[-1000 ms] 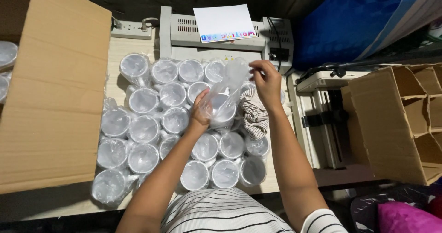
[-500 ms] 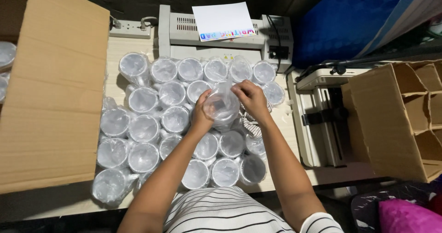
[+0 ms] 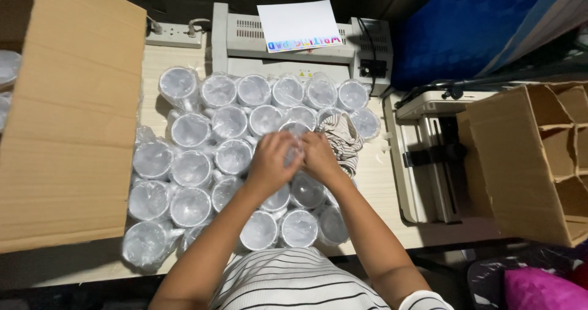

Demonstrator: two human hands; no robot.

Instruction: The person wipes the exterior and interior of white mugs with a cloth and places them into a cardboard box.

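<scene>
Several white mugs wrapped in clear plastic [image 3: 191, 130] stand packed together on a light wooden table [image 3: 373, 181]. Both hands meet over the middle of the group on one wrapped mug [image 3: 294, 134]. My left hand [image 3: 273, 162] grips its left side. My right hand [image 3: 318, 156] pinches the plastic on its right side. The mug's lower part is hidden behind my fingers. A striped cloth [image 3: 340, 137] lies among the mugs just right of my right hand.
A large flat cardboard sheet [image 3: 67, 114] covers the left. A grey laminating machine [image 3: 294, 44] with a white sheet of paper [image 3: 299, 23] stands behind the mugs, a power strip [image 3: 174, 36] beside it. An open divided cardboard box [image 3: 539, 157] sits right, next to a white device [image 3: 429, 157].
My right hand came down from the far mugs and closed onto the wrapped mug that my left hand holds. The mug has dropped lower and nearer to me.
</scene>
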